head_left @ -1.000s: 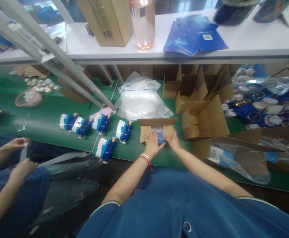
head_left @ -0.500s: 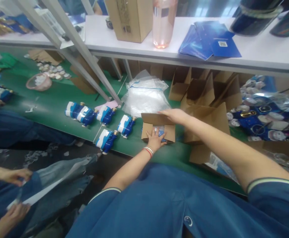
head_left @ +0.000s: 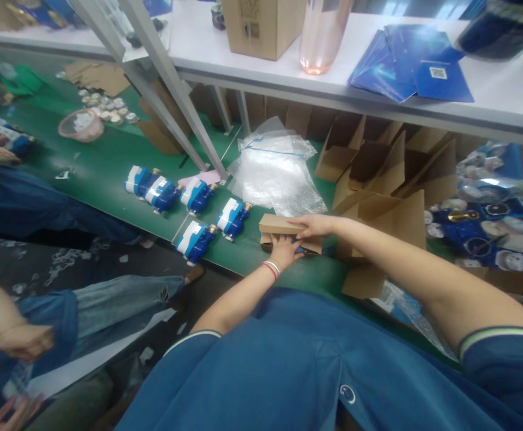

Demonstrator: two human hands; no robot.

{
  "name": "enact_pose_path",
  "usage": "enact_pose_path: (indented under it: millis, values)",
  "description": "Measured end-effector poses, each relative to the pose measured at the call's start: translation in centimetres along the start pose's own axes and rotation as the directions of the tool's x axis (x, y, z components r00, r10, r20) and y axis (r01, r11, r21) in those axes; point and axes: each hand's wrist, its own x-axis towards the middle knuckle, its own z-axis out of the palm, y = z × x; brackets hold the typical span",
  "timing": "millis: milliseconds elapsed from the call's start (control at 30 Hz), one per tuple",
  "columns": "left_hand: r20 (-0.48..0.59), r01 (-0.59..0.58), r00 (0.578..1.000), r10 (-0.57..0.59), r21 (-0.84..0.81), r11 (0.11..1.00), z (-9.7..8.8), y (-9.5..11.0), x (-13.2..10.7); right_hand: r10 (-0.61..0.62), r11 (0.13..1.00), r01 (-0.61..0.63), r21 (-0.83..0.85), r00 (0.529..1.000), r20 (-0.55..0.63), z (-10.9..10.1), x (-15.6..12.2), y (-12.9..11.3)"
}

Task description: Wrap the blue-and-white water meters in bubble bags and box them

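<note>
The right hand has tipped the far flap inward, fingers grasping its edge, partly closing the cardboard box over the left hand's spread, unclenched fingers.

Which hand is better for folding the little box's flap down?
Probably the right hand: it touches the flap, while the left hand is at the opening of the box.

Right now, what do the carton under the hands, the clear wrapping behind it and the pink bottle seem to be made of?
The carton: matt brown cardboard, it seems, from its plain, folded flap.
The clear wrapping: probably plastic bubble film, shiny, with a dimpled surface.
The pink bottle: smooth, glossy and see-through, so glass or plastic; I cannot tell.
</note>
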Motion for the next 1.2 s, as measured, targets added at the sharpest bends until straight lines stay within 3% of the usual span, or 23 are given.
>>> enact_pose_path:
  millis: [67,167,267,333,467,733,800,867,900,933,967,1000,1033,1100,1133,1167,1200]
  values:
    - [-0.014,-0.144,0.990,0.143,-0.016,0.990,-0.5,-0.3,-2.3,-0.010,0.997,0.001,-0.072,0.992,-0.125,2.9,-0.5,0.5]
    - [-0.098,-0.368,0.926,0.364,-0.021,0.930,-1.5,-2.0,-4.8,0.001,0.988,-0.047,-0.146,0.955,-0.297,7.5,-1.6,1.2]
    - [-0.153,-0.262,0.953,0.263,0.030,0.965,-2.6,-4.8,-3.5,-0.023,0.989,-0.031,-0.143,0.933,-0.358,9.9,-2.2,1.7]
    - [-0.082,-0.218,0.971,0.224,0.073,0.973,-3.0,-6.4,-1.4,-0.049,0.991,-0.003,-0.137,0.927,-0.372,10.2,-2.2,1.8]
    - [0.057,-0.260,0.965,0.255,0.132,0.957,-2.5,-7.7,1.2,-0.080,0.984,0.011,-0.178,0.919,-0.386,10.2,-2.3,1.6]
    - [0.018,-0.297,0.955,0.297,0.113,0.948,-2.2,-8.2,0.6,-0.071,0.969,-0.040,-0.244,0.900,-0.430,10.9,-1.5,0.8]
    - [-0.023,-0.294,0.955,0.296,0.082,0.952,-2.4,-7.4,0.5,-0.048,0.969,-0.063,-0.237,0.898,-0.436,10.6,-2.1,-0.2]
    - [-0.091,-0.323,0.942,0.324,0.021,0.946,-2.5,-5.5,0.4,0.005,0.972,-0.121,-0.199,0.866,-0.501,10.1,-4.6,-1.7]
    - [-0.112,-0.373,0.923,0.369,-0.020,0.928,-2.5,-4.0,0.5,0.054,0.971,-0.176,-0.163,0.822,-0.567,10.0,-6.9,-2.5]
    - [-0.116,-0.445,0.892,0.437,-0.063,0.893,-2.3,-2.2,0.6,0.121,0.962,-0.252,-0.109,0.745,-0.655,10.0,-10.0,-3.3]
    - [-0.107,-0.531,0.847,0.521,-0.109,0.840,-2.1,0.0,0.8,0.207,0.937,-0.349,-0.031,0.624,-0.754,10.3,-13.7,-4.0]
    - [-0.090,-0.617,0.787,0.611,-0.154,0.772,-1.8,2.3,1.0,0.314,0.883,-0.461,0.089,0.438,-0.843,10.7,-18.0,-4.4]
    - [-0.075,-0.692,0.718,0.692,-0.194,0.696,-1.5,4.8,1.2,0.401,0.795,-0.556,0.242,0.184,-0.897,11.5,-22.6,-4.4]
    - [-0.064,-0.813,0.556,0.829,-0.251,0.526,-0.6,9.8,1.5,0.446,0.582,-0.600,0.549,-0.329,-0.832,13.4,-31.4,-3.4]
    - [-0.062,-0.864,0.458,0.887,-0.267,0.427,-0.1,12.3,1.4,0.467,0.489,-0.558,0.670,-0.482,-0.742,14.4,-35.0,-2.3]
    - [-0.061,-0.903,0.360,0.931,-0.273,0.332,0.5,14.7,1.3,0.564,0.425,-0.503,0.752,-0.503,-0.655,15.4,-37.9,-0.9]
    - [-0.054,-0.927,0.287,0.956,-0.269,0.263,1.2,17.0,1.0,0.667,0.389,-0.451,0.803,-0.464,-0.583,16.1,-39.9,0.6]
